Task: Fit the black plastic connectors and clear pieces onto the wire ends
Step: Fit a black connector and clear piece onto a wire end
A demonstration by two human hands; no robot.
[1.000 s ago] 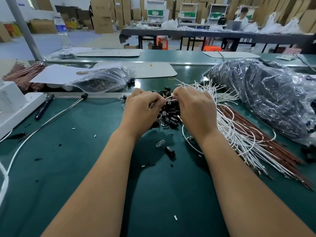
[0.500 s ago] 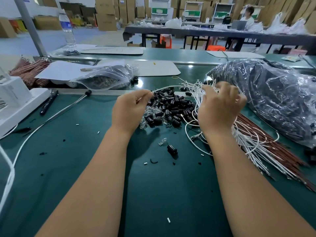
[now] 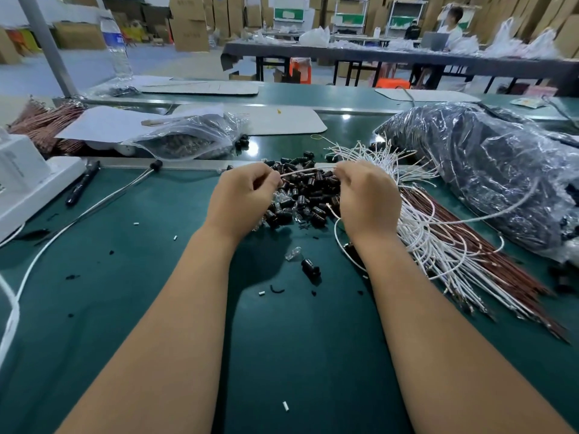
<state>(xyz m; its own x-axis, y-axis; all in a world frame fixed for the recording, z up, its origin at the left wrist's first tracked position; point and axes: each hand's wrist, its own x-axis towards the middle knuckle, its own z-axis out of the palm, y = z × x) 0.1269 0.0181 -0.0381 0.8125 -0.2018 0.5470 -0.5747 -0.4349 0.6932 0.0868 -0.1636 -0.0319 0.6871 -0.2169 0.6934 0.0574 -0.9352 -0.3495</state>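
Both hands (image 3: pixel 305 195) pinch wire (image 3: pixel 308 171) (above connectors (image 3: pixel 308 195)).

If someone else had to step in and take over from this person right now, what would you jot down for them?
Left hand: pinching one end of a wire. Right hand: pinching the same wire further along; it spans the gap between them.
Black connectors and clear pieces lie heaped under the hands; one stray connector and a stray clear piece sit nearer.
White wires and brown wires lie to the right.
Done: a wire picked. Whether a part is on it yet, I cannot tell.
Left: fit the parts, then do the remaining wires.
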